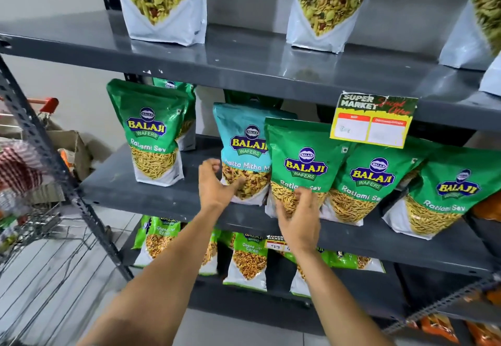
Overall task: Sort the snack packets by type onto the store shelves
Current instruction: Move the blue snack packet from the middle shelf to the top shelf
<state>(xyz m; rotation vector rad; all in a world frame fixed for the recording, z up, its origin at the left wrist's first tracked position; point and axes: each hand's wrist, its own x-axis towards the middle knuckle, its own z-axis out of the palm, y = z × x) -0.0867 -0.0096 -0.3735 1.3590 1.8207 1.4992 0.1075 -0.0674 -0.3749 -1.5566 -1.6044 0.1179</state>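
Both hands at the middle shelf, working the teal and green Balaji packets.

We are seeing the left hand (pixel 217 183) cupping open, fingers curled, thumb touching the lower left edge of the teal Khatta Mitha Mix packet (pixel 241 153) at frame centre; it is not closing on it. The right hand (pixel 298 215) is spreading open-fingered against the lower front of a green Ratlami Sev packet (pixel 303 161), which is overlapping the teal one's right side. Whether it is gripping, we cannot tell. Both packets are standing on the grey middle shelf (pixel 162 199). Two more Ratlami Sev packets (pixel 366 183) are leaning to the right, another (pixel 151 131) standing apart at left. A yellow price tag (pixel 372 120) is hanging from the upper shelf edge. A shopping trolley (pixel 40 237) is showing at lower left.
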